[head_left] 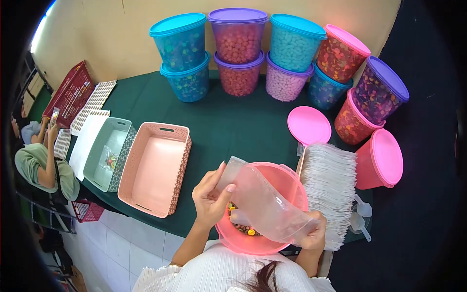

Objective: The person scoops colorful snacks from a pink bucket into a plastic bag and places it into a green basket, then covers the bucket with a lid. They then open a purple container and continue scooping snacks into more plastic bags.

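Observation:
A clear, frosted-looking plastic bag (pixel 262 202) is stretched between my two hands above a pink tub. My left hand (pixel 210 198) pinches its upper left end between thumb and fingers. At the lower right end, my right hand (pixel 314 232) grips it, fingers partly behind the plastic. Small multicoloured pieces like candies (pixel 251 232) lie in the bottom of the pink tub (pixel 292 182). A translucent object (pixel 238 217) rests among them, mostly covered by the bag. Beside my right hand is a thick stack of clear plastic bags (pixel 327 190).
Lidded tubs of coloured pieces (pixel 238 41) line the back and right. A pink lid (pixel 309 125), a closed pink tub (pixel 379 158) and scoops (pixel 361 216) are at right. Leftward stand a pink basket (pixel 153 170), a green basket (pixel 108 155) and another person (pixel 44 168).

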The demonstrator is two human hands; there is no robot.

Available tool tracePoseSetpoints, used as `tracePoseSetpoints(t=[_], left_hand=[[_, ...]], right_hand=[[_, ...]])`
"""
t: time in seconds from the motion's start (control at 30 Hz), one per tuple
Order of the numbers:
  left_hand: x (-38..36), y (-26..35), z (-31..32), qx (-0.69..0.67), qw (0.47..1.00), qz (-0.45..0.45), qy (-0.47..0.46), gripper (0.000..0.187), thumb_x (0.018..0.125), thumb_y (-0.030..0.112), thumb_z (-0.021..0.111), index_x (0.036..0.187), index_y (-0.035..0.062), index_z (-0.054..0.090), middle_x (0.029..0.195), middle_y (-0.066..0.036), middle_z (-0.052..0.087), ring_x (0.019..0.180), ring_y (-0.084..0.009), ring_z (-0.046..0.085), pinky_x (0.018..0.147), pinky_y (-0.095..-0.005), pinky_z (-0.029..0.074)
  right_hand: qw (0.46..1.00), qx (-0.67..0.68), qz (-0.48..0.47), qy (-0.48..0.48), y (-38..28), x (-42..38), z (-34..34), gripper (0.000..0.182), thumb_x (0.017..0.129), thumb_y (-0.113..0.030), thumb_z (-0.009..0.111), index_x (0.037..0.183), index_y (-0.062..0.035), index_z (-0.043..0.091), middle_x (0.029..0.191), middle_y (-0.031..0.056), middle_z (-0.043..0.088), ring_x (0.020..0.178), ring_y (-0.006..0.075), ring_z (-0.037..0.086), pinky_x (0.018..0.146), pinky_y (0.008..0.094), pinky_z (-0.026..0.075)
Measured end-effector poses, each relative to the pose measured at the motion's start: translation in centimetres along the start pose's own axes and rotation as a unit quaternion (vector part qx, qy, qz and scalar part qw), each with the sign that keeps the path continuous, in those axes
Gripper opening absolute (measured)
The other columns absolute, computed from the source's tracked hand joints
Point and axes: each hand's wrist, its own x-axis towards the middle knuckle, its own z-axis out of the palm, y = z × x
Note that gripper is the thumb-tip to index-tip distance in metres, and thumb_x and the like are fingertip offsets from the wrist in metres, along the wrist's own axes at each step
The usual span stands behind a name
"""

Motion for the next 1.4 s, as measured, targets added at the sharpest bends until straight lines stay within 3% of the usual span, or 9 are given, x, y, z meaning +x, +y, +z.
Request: tracePoseSetpoints(t=[0.33,0.47,0.57,0.63,0.7,1.0,1.13,1.3,1.4], left_hand=[[0.2,-1.7,-0.3,0.09,0.977,0.166,0.098,0.025,0.065,-0.005,0.067,0.089,-0.0027,0.061,0.096,-0.015,0.057,0.069,-0.0097,0.054,0.055,-0.0194,0.044],[0.5,-1.0,-0.5,0.104,0.976,0.164,0.097,0.013,0.068,-0.004,0.065,0.079,-0.004,0.059,0.094,-0.014,0.057,0.064,-0.0078,0.052,0.051,-0.018,0.043],[0.5,-0.5,-1.1,-0.037,0.998,0.023,0.05,0.007,0.073,-0.002,0.061,0.076,-0.005,0.056,0.091,-0.012,0.057,0.063,-0.0067,0.052,0.05,-0.0171,0.042],[0.3,-0.2,-2.6,0.024,0.997,-0.069,-0.036,0.007,0.078,0.001,0.056,0.077,-0.0054,0.055,0.09,-0.011,0.056,0.066,-0.0066,0.052,0.052,-0.0165,0.042],[0.4,0.0,-3.5,0.027,0.998,-0.01,-0.062,0.01,0.081,0.003,0.049,0.074,-0.0042,0.053,0.091,-0.013,0.056,0.072,-0.0098,0.052,0.056,-0.0194,0.043],[-0.6,0.6,-4.3,0.011,0.996,0.006,-0.093,0.01,0.077,0.013,0.054,0.079,0.0032,0.05,0.114,-0.017,0.042,0.098,-0.0218,0.046,0.084,-0.0333,0.037],[0.2,5.3,-3.7,0.225,0.96,0.167,-0.014,0.083,0.053,0.051,0.072,0.113,0.0022,0.04,0.12,-0.016,0.037,0.115,-0.0299,0.034,0.097,-0.0425,0.024],[0.5,9.1,-0.4,0.4,0.848,0.199,-0.286,0.09,0.049,0.046,0.073,0.12,0.0026,0.039,0.115,-0.011,0.046,0.105,-0.0256,0.045,0.096,-0.0496,0.017],[0.0,8.8,-1.2,0.349,0.89,0.171,-0.239,0.082,0.05,0.039,0.075,0.116,0.0024,0.043,0.112,-0.009,0.049,0.095,-0.0217,0.05,0.095,-0.0461,0.02]], right_hand=[[0.992,0.033,0.106,0.054,-0.2,0.3,0.7,0.021,0.06,0.002,0.064,0.075,-0.0004,0.05,0.067,0.0096,0.06,0.059,0.0133,0.056,0.056,0.0243,0.044],[0.996,0.017,0.075,0.041,0.4,-0.4,0.4,0.019,0.063,0.004,0.061,0.081,0.0026,0.054,0.069,0.0119,0.061,0.063,0.0159,0.059,0.059,0.0262,0.047],[0.999,0.003,0.035,-0.01,1.1,-1.0,-0.8,0.022,0.067,0.006,0.056,0.089,0.0063,0.057,0.073,0.0134,0.063,0.068,0.0179,0.062,0.061,0.0268,0.05],[0.999,-0.001,0.028,-0.023,0.5,-1.1,-0.5,0.023,0.068,0.006,0.055,0.091,0.007,0.057,0.074,0.0127,0.063,0.068,0.017,0.062,0.061,0.026,0.05],[0.979,-0.086,0.166,0.086,-1.2,0.0,0.6,0.016,0.067,-0.005,0.062,0.079,0.0047,0.06,0.065,0.0032,0.058,0.058,0.0084,0.053,0.054,0.0212,0.042],[0.979,0.109,0.099,0.14,1.0,-0.4,-0.5,0.034,0.071,0.003,0.055,0.103,-0.0036,0.049,0.085,0.0036,0.056,0.073,0.0073,0.054,0.064,0.0202,0.044],[0.979,0.105,0.103,0.144,-1.2,0.5,1.0,0.03,0.072,0.003,0.053,0.101,-0.0027,0.049,0.083,0.0036,0.056,0.07,0.0064,0.053,0.063,0.0193,0.044],[0.99,-0.059,0.051,-0.121,-1.9,2.5,4.7,0.03,0.076,0.007,0.043,0.104,-0.0016,0.049,0.072,0.0038,0.056,0.056,0.0054,0.052,0.049,0.0199,0.04],[0.983,-0.115,-0.068,-0.128,-2.6,3.9,6.1,0.031,0.077,0.005,0.046,0.107,-0.0021,0.045,0.068,0.0067,0.054,0.052,0.0079,0.051,0.046,0.02,0.037]])
